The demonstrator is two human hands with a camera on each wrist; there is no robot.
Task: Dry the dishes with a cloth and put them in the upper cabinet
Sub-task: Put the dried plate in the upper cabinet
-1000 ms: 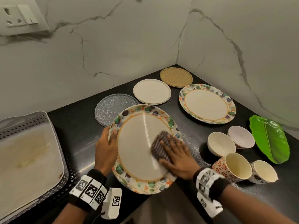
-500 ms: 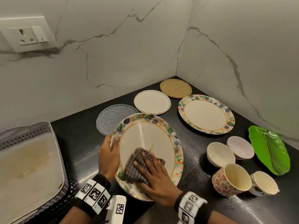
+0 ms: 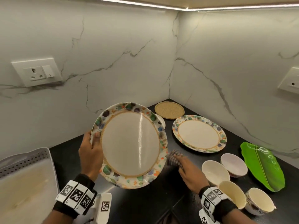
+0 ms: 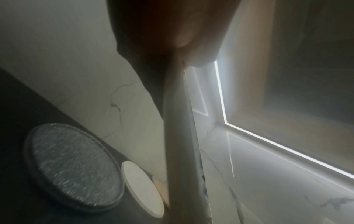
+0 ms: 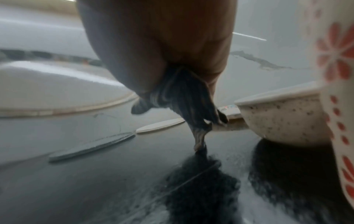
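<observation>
My left hand (image 3: 92,152) grips the left rim of a large floral plate (image 3: 131,146), thumb on its face, and holds it tilted up above the black counter (image 3: 145,206). In the left wrist view the plate (image 4: 180,151) shows edge-on below my thumb. My right hand (image 3: 189,172) holds a bunched dark checked cloth (image 3: 174,158) low over the counter, just right of the plate and off it. In the right wrist view the cloth (image 5: 184,100) hangs from my fingers, its tip touching the counter.
A second floral plate (image 3: 199,134), a woven mat (image 3: 169,109), a grey glitter disc (image 4: 74,166) and a small white plate (image 4: 141,188) lie at the back. Two bowls (image 3: 215,172), two cups (image 3: 233,195) and a green leaf dish (image 3: 262,165) sit right. A grey tray (image 3: 24,183) stands left.
My left hand has raised the plate off the counter and tilted it up. My right hand has taken the cloth off the plate and down to the right.
</observation>
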